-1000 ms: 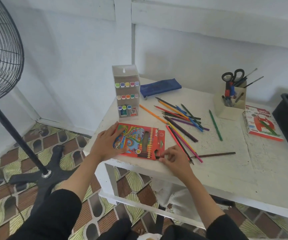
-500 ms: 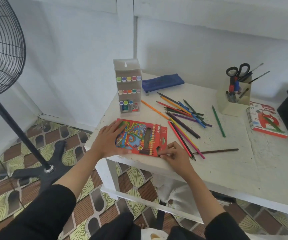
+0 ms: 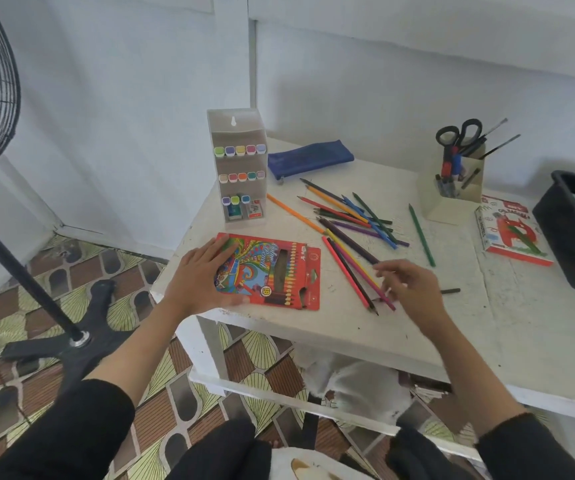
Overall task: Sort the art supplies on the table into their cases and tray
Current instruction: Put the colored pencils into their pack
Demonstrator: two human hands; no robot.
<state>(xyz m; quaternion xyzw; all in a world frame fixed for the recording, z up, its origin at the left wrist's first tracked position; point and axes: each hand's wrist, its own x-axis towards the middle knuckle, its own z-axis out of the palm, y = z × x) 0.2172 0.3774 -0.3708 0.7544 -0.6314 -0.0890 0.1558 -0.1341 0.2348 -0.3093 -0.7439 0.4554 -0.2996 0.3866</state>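
Note:
A red coloured-pencil box (image 3: 279, 271) lies flat near the table's front left corner. My left hand (image 3: 199, 278) rests on its left half, fingers spread and thumb along the front edge. Several loose coloured pencils (image 3: 352, 223) lie scattered to the right of the box. My right hand (image 3: 409, 284) hovers over the near ends of these pencils, fingers relaxed and holding nothing. A dark brown pencil (image 3: 450, 291) lies partly hidden behind that hand. One green pencil (image 3: 421, 235) lies apart, further right.
A white marker rack (image 3: 239, 161) stands at the back left, with a blue pouch (image 3: 310, 157) behind it. A cream holder (image 3: 455, 188) with scissors, a red booklet (image 3: 511, 233) and a black tray (image 3: 570, 237) stand to the right. A fan stand (image 3: 54, 306) is on the floor to the left.
My right hand has left the box's right end and moved right, over the loose pencils. My left hand stays on the box.

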